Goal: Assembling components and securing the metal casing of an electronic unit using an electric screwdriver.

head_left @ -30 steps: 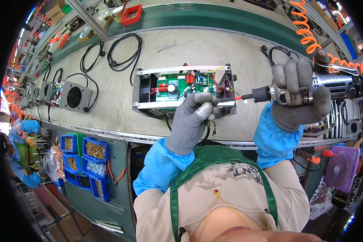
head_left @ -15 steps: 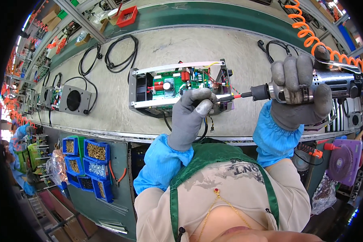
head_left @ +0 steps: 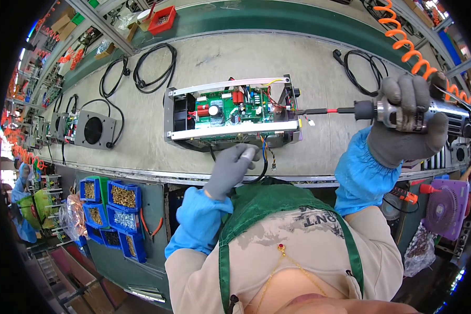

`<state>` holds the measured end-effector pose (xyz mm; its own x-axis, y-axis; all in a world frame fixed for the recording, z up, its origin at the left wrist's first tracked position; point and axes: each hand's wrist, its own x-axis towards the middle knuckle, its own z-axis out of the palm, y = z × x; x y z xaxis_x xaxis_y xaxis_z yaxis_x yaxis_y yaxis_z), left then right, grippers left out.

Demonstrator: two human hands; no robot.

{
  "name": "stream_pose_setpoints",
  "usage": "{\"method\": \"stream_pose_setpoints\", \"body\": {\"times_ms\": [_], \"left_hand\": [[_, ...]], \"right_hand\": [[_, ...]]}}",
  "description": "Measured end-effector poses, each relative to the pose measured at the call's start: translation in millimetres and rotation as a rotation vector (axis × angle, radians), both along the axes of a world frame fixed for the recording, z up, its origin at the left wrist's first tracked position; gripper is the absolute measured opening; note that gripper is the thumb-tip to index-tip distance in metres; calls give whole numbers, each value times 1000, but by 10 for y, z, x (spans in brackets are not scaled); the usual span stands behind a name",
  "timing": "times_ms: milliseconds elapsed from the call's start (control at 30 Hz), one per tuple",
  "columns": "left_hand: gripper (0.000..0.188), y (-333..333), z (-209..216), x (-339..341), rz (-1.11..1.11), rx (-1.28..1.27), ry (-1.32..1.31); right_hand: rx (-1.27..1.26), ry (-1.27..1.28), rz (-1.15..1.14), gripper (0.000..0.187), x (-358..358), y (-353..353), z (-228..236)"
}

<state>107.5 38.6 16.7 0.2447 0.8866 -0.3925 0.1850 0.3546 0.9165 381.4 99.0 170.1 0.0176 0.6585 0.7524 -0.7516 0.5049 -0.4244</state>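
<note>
A metal-framed electronic unit (head_left: 204,134) lies on the bench with its side open. Inside it are a green circuit board (head_left: 230,111), red components and a black fan at the left end. My right hand (head_left: 403,110), in a grey glove, is wrapped round a silver air screwdriver (head_left: 450,116). The driver's long bit (head_left: 327,111) points left, its tip at the unit's right end; contact is hard to judge. My left hand (head_left: 231,168), gloved too, is by the unit's front edge. Its fingers are curled together, and what they hold, if anything, is hidden. Loose wires (head_left: 269,154) hang beside it.
An orange coiled air hose (head_left: 403,39) comes down at the right. Coiled black cables (head_left: 157,68) lie on the bench. Further units with fans (head_left: 94,130) stand at the left. Blue bins of screws (head_left: 123,196) hang below the bench edge; a red bin (head_left: 162,20) sits behind.
My left hand has left the bit and moved down and left to the unit's front. The right hand has drawn the screwdriver to the right, and the bit has backed away from the unit.
</note>
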Motion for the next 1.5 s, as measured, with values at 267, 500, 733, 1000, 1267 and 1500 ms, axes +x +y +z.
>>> {"method": "stream_pose_setpoints", "body": {"times_ms": [267,500,733,1000,1267,1500], "left_hand": [[19,75,-609,334,202,-274,-366],[16,-281,-436,489,30,403,220],[14,-223,-456,485,90,259,35],[16,-79,-206,730,354,-37,-408],[26,34,-153,728,407,84,-186],[28,74,-280,811,377,178,-78]], "right_hand": [[23,-27,-34,59,126,-40,-45],[38,-85,-113,56,270,-70,-61],[30,-79,-56,57,313,-65,-57],[1,-127,-77,59,231,-41,-87],[-559,-635,128,69,229,-106,-377],[-766,-1201,143,57,-16,-7,-491]]}}
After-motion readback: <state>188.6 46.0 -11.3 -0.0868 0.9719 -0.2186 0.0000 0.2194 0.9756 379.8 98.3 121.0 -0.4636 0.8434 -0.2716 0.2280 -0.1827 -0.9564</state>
